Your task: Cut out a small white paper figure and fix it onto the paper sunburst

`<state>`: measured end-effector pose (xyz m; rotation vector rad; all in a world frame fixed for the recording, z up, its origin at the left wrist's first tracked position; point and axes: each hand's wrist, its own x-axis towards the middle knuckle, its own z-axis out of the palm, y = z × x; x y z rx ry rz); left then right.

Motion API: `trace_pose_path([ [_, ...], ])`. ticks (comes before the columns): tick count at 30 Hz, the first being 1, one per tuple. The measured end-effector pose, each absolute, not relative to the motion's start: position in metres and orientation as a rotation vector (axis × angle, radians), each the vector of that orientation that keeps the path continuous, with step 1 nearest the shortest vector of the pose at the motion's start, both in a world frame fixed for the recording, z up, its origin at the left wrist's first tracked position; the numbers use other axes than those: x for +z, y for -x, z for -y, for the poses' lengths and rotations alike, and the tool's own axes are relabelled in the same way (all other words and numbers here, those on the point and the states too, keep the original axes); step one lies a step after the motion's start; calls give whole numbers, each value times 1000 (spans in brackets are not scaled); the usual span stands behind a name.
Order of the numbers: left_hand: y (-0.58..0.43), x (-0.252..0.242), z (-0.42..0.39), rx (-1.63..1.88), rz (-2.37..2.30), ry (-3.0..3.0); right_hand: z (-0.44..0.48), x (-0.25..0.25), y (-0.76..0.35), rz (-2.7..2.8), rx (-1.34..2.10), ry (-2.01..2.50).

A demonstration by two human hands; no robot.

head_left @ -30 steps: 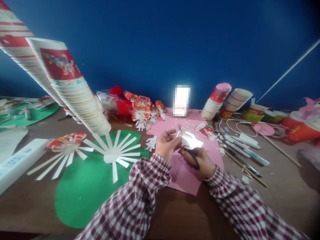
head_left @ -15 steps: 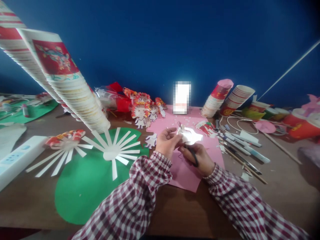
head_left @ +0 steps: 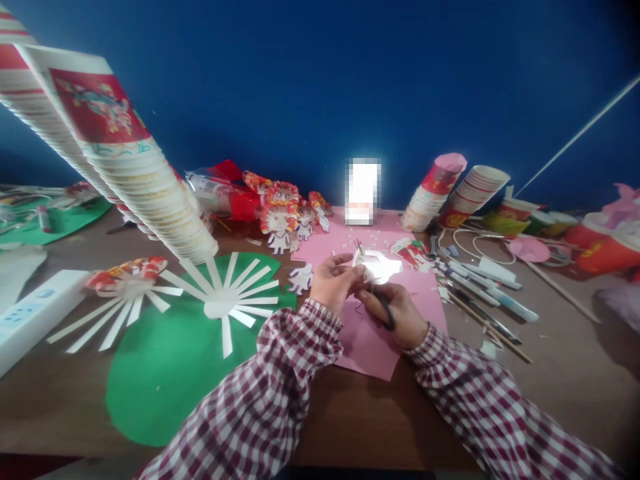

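My left hand point(head_left: 336, 281) pinches a small piece of white paper point(head_left: 384, 267), which is overexposed by glare. In my right hand point(head_left: 400, 312) is a pair of dark-handled scissors point(head_left: 384, 307); the blades reach up to the paper, partly hidden behind my fingers. Both hands are over a pink sheet point(head_left: 370, 353) strewn with white scraps. Just left of my left hand lies a white paper figure cut-out point(head_left: 301, 279). Several coloured tiger-like paper figures point(head_left: 280, 223) stand farther back.
Tall stacks of paper cups point(head_left: 145, 187) lean in at the left. Fanned white strips point(head_left: 220, 307) rest on green card point(head_left: 150, 393). Pens and brushes point(head_left: 493, 293) lie at right, near more cup stacks point(head_left: 435, 193). A bright phone-like screen point(head_left: 363, 190) stands behind the pink paper.
The white paper has turned slightly between my hands and now shows a shorter bright part at right. My hands stay almost in place; the whole view has shifted a little.
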<state>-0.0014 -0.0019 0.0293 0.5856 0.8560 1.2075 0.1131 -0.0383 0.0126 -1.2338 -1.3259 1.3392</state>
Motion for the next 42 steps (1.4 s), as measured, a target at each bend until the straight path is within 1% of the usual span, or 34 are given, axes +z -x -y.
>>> trace_pose_path([
  [31,1,27,0,1188,-856,-613,40,10,-113,1317,1333,1239],
  [42,1,29,2,1210,-866,-606,39,16,-112,1320,1329,1240],
])
